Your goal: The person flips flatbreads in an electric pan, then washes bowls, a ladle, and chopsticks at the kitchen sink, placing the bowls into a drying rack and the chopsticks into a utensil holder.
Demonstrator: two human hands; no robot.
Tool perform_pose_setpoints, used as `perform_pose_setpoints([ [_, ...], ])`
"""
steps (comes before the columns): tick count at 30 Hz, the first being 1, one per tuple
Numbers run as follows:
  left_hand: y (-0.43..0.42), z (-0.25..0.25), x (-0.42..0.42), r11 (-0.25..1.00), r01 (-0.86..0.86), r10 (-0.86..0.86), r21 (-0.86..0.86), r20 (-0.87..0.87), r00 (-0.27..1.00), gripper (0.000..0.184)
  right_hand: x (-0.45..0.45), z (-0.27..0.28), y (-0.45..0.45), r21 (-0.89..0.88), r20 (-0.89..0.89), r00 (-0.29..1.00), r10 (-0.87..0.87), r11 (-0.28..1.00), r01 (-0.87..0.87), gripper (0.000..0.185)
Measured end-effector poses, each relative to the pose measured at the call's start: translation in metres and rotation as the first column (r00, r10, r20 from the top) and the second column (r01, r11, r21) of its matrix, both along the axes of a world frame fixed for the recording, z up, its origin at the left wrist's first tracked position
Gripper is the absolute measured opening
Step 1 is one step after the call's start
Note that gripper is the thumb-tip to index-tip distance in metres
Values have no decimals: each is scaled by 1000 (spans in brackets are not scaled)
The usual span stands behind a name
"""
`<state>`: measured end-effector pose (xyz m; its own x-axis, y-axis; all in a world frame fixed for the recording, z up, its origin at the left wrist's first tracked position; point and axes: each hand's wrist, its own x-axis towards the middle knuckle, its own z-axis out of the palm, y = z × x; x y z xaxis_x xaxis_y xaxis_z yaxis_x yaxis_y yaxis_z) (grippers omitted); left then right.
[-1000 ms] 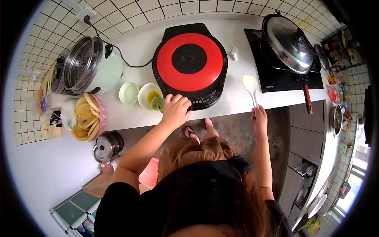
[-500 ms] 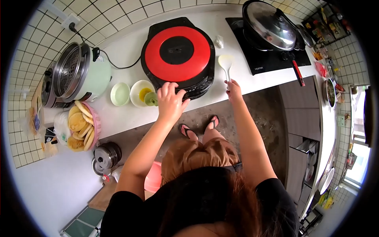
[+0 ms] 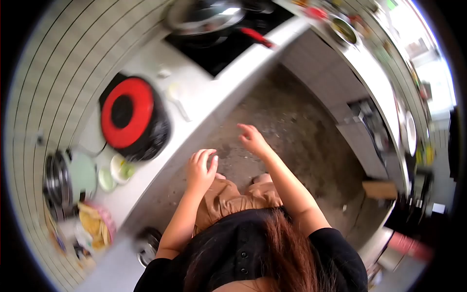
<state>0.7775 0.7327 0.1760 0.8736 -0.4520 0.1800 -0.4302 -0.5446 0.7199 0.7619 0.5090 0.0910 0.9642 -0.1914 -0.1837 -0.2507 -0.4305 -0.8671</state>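
My left hand [image 3: 200,169] hangs in the air before the counter edge, empty, thumb apart from the loosely bent fingers. Over the floor, my right hand [image 3: 254,140] is also empty, with its fingers loosely extended. On the counter, the red-and-black electric griddle [image 3: 140,114] stands closed. A white spoon [image 3: 181,103], blurred, lies between it and the black cooktop [image 3: 219,53]. Beside the griddle are a bowl [image 3: 116,168] with something green in it and a pale green bowl [image 3: 106,180]. Neither hand touches any of these.
A lidded pan [image 3: 206,17] with a red handle sits on the cooktop. At the left are a green steamer pot [image 3: 82,173] and a pink basket [image 3: 108,218] of flatbreads. Grey cabinets [image 3: 316,68] and another counter [image 3: 374,82] run along the right.
My view has swung to the right. My right hand has let go of the white spoon, now on the counter. My left hand has come away from the griddle's front edge.
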Motion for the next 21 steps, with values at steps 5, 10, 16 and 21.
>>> perform_pose_setpoints([
  [5,-142,-17,-31,940,340,-339,29,-28,940,11,-183,2,-147,299,-157,905,-395,855,425,34],
  [10,-308,-10,-83,822,570,-567,-2,-101,817,15,-353,66,-268,325,-271,577,-771,491,809,31],
  [16,-473,5,-163,567,822,-813,-57,-197,547,19,-482,79,-317,531,-234,147,-961,0,847,31],
  [21,-584,-1,-216,384,923,-882,-23,-304,360,21,-548,79,-347,587,-254,-88,-963,-226,777,34],
])
